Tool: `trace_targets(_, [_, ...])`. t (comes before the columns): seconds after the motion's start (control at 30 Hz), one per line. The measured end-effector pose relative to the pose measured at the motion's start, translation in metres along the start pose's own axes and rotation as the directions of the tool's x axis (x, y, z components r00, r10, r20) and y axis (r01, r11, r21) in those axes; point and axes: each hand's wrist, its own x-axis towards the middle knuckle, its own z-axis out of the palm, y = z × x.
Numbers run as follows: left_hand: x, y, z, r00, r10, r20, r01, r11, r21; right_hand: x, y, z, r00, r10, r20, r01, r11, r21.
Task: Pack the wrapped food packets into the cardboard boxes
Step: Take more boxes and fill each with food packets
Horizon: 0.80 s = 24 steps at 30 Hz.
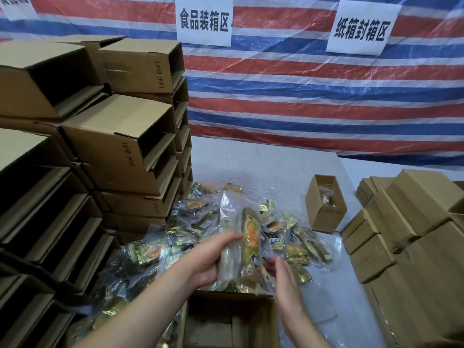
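Observation:
My left hand (pixel 209 259) grips a bunch of gold and clear wrapped food packets (pixel 247 244), held upright above an open cardboard box (pixel 229 322) at the bottom middle. My right hand (pixel 283 277) is beside the bunch on its right, fingers fairly straight and touching the packets' lower edge. Behind the hands, a loose pile of packets (pixel 190 222) lies on the table. A small open box (pixel 326 204) holding packets stands further back on the right.
Tall stacks of empty open boxes (pixel 130 146) rise on the left. Stacks of closed boxes (pixel 406 234) fill the right side. A striped tarp (pixel 313 96) with paper signs hangs at the back. White tabletop (pixel 263 162) shows between the stacks.

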Motion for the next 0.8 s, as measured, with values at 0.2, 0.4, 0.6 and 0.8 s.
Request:
trace_targets(0.2, [-0.001, 0.002, 0.034, 0.985, 0.173, -0.002, -0.171, 0.974, 0.149, -0.001, -0.057, 0.008, 0.962, -0.081, 0.261, -0.029, 0.920, 0.391])
trace_targets(0.4, [-0.004, 0.022, 0.073, 0.893, 0.446, -0.056, -0.370, 0.800, 0.472, 0.000, -0.098, 0.019, 0.946, -0.150, 0.288, -0.038, 0.829, 0.557])
trace_targets(0.6, [-0.006, 0.044, 0.069, 0.929, 0.369, 0.021, -0.309, 0.746, 0.590, 0.007, -0.113, 0.006, 0.939, -0.190, 0.286, -0.018, 0.804, 0.594])
trace_targets(0.8, [-0.017, 0.043, 0.014, 0.956, 0.245, 0.163, -0.275, 0.545, 0.792, 0.011, -0.114, -0.022, 0.917, -0.203, 0.343, -0.022, 0.834, 0.552])
